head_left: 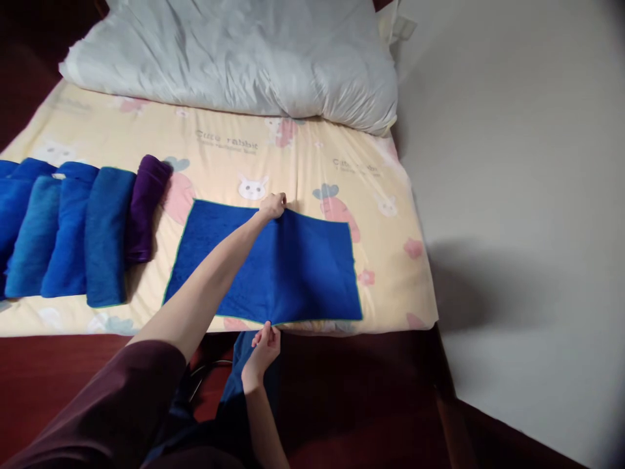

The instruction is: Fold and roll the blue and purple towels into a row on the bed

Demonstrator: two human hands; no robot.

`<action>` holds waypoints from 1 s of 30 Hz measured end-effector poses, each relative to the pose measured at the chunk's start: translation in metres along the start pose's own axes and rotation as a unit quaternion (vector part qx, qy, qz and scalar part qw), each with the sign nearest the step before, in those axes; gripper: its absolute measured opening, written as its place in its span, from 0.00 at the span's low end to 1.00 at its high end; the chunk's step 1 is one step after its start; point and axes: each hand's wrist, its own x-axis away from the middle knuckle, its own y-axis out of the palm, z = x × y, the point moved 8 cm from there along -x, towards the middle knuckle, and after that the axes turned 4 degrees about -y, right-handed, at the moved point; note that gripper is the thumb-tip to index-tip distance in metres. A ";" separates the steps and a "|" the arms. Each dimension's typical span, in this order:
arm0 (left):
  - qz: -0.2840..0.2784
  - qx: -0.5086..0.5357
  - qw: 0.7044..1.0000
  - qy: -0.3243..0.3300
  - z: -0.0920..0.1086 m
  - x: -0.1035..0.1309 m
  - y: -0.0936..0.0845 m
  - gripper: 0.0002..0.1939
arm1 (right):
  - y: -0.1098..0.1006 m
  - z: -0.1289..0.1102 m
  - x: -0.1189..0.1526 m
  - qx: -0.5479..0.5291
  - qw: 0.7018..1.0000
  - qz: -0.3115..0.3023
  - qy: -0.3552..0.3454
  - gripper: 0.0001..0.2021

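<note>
A blue towel (312, 273) with thin green edging lies spread on the bed close to its near edge. My left hand (273, 205) reaches across it and pinches the middle of its far edge. At the middle of the near edge, my right hand (265, 352) grips the towel between thumb and fingers, just off the mattress side. Between both hands the cloth rises slightly in a crease, and its right half is shaded. My left forearm covers part of the towel's left half.
Several folded blue towels (105, 238) lie in a row at left, beside a folded purple towel (146, 208). A pale quilt (234, 58) is heaped at the back of the bed, over a rabbit-print sheet (303, 166). A white wall (527, 195) stands to the right.
</note>
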 end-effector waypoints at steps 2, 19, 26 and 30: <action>0.008 0.040 0.999 0.009 0.000 0.002 -0.005 0.15 | -0.003 -0.010 -0.001 0.031 0.999 0.004 -0.036 0.20; 0.105 0.209 0.969 0.075 0.015 0.057 -0.103 0.11 | -0.044 -0.112 0.014 0.050 0.970 0.092 -0.218 0.24; 0.169 0.315 0.926 0.124 0.012 0.149 -0.223 0.09 | -0.088 -0.249 0.003 0.088 0.905 0.080 -0.409 0.27; 0.196 0.358 0.893 0.191 0.010 0.218 -0.304 0.12 | -0.085 -0.365 -0.007 0.040 0.882 0.005 -0.469 0.28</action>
